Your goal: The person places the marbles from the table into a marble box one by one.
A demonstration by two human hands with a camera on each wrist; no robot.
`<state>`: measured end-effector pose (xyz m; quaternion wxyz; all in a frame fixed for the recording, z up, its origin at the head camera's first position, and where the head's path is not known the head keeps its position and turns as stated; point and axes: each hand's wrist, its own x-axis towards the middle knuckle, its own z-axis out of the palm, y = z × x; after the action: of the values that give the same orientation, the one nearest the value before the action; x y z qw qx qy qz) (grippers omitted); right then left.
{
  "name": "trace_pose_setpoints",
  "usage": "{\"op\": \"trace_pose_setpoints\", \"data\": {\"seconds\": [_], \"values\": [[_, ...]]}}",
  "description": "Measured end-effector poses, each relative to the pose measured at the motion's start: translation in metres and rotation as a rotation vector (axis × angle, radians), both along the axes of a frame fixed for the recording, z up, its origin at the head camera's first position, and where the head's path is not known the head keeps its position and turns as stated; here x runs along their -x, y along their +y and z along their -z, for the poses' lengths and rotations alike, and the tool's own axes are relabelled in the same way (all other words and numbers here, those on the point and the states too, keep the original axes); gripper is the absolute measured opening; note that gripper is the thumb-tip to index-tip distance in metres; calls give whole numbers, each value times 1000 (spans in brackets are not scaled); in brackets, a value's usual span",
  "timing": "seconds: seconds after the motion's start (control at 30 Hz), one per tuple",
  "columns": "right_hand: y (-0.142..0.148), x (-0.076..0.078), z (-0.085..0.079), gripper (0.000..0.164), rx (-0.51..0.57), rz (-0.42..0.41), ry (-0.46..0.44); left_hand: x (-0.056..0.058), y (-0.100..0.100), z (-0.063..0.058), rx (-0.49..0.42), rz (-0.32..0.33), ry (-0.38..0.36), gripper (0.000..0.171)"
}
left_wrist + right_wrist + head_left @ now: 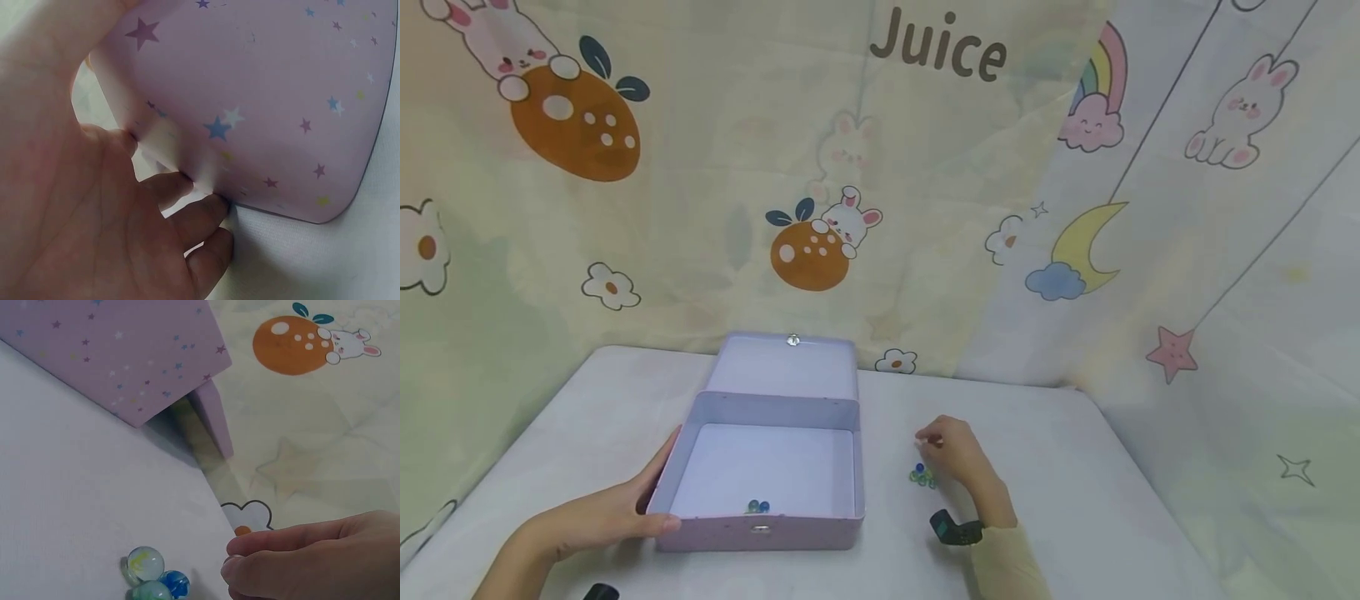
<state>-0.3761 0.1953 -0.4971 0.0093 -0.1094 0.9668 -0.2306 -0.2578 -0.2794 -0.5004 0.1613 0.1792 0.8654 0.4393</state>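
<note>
Right of the open box (pixel 820 536), the right hand (pixel 957 452) pinches what seems a small marble (pixel 234 557); a loose fingertip hold could let it slip and roll off the surface (pixel 1067 492). Brushing the clustered marbles (pixel 922 480) near that hand could scatter them. The left hand (pixel 608 512) grips the box's near left corner, so a tug could set the two marbles (pixel 764 507) inside rolling.
</note>
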Motion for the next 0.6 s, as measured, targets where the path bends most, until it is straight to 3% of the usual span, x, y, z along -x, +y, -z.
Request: {"op": "trace_pose_setpoints", "data": {"seconds": [0.33,0.6], "values": [[-8,-6,-15,16,65,-81,99,2,-1,-1,45,-9,-25,105],[-24,-17,-32,15,125,-139,119,1,0,-1,79,-19,7,104]]}}
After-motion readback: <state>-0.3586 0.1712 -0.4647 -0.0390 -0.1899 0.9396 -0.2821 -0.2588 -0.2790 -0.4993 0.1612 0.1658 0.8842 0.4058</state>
